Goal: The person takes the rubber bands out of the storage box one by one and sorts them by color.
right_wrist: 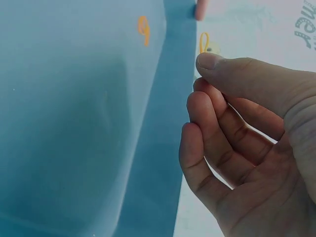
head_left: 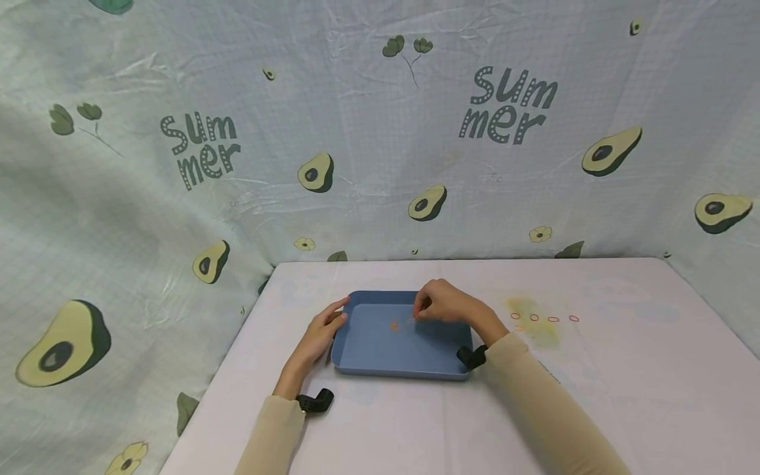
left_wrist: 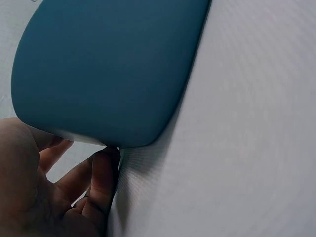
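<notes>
A shallow blue tray (head_left: 380, 353) lies on the table in front of me. My left hand (head_left: 320, 335) holds its left side; in the left wrist view bent fingers (left_wrist: 101, 180) touch the tray's edge (left_wrist: 108, 74) from below. Above the tray's right half is my right hand (head_left: 446, 305). Its thumb and finger pinch a small yellow-orange rubber band (right_wrist: 204, 41), whose loop sticks up past the thumb tip in the right wrist view. Another orange rubber band (right_wrist: 143, 28) lies on the tray floor, also visible in the head view near the middle.
Right of the tray, several small red loops (head_left: 534, 317) lie in a row on the pale tablecloth (head_left: 641, 389), with a fainter orange loop (head_left: 519, 328) below them. A patterned curtain (head_left: 368, 125) hangs behind the table and along its left side.
</notes>
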Tool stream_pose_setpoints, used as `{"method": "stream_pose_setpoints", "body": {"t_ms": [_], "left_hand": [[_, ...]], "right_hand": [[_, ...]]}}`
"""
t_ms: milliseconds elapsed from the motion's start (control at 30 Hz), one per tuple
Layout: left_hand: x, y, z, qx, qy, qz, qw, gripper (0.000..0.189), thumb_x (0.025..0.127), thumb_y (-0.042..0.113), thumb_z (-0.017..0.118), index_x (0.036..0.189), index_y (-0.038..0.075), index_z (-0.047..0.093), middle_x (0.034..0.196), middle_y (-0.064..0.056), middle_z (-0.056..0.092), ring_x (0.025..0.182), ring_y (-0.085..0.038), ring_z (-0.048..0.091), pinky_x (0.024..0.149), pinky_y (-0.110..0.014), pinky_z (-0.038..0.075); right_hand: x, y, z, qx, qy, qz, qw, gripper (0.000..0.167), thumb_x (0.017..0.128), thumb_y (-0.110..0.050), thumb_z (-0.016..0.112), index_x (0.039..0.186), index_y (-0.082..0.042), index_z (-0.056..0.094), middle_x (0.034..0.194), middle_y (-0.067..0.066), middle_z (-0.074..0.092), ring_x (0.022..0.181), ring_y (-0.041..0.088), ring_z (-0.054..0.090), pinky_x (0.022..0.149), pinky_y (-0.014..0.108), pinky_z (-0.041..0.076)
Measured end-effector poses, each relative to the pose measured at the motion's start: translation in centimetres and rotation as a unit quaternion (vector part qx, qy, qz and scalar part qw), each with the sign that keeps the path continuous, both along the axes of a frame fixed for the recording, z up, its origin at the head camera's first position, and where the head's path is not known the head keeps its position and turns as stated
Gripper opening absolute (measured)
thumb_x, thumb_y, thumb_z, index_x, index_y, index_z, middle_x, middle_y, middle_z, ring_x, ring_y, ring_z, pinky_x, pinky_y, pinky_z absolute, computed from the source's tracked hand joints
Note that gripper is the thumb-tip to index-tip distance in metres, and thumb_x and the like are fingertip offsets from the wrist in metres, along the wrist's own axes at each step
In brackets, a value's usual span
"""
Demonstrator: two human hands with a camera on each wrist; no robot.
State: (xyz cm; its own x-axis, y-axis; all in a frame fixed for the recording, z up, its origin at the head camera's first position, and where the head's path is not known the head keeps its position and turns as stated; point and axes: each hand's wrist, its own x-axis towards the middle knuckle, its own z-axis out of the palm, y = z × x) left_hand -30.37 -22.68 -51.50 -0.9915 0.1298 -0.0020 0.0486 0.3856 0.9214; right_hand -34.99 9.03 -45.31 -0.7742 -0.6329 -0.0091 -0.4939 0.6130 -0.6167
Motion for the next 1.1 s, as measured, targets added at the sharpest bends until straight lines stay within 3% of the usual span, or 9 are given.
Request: {"method": "stream_pose_setpoints", "body": {"t_ms": [667,1100], "left_hand": [[0.0,0.1,0.0,0.002,-0.008,0.002,1.0,0.048,0.11,0.028,0.052,0.157,0.028,0.046,0.162,-0.014,0.044,0.149,-0.037,0.044,0.119,-0.059,0.037],[0.2,-0.1,0.0,-0.005,-0.004,0.0,1.0,0.048,0.11,0.027,0.051,0.157,0.025,0.046,0.163,-0.015,0.043,0.15,-0.039,0.041,0.119,-0.06,0.037]], "right_hand": [[1.2,3.1,1.9,-0.012,0.04,-0.014,0.999,0.005,0.092,-0.012,0.077,0.088,-0.01,0.079,0.086,-0.004,0.075,0.077,0.007,0.065,0.074,0.025,0.057],[2.3,5.3,2.0,-0.026,0.051,-0.038,0.9976,0.005,0.092,-0.013,0.078,0.087,-0.012,0.078,0.086,-0.002,0.075,0.076,0.008,0.063,0.071,0.024,0.055]]}}
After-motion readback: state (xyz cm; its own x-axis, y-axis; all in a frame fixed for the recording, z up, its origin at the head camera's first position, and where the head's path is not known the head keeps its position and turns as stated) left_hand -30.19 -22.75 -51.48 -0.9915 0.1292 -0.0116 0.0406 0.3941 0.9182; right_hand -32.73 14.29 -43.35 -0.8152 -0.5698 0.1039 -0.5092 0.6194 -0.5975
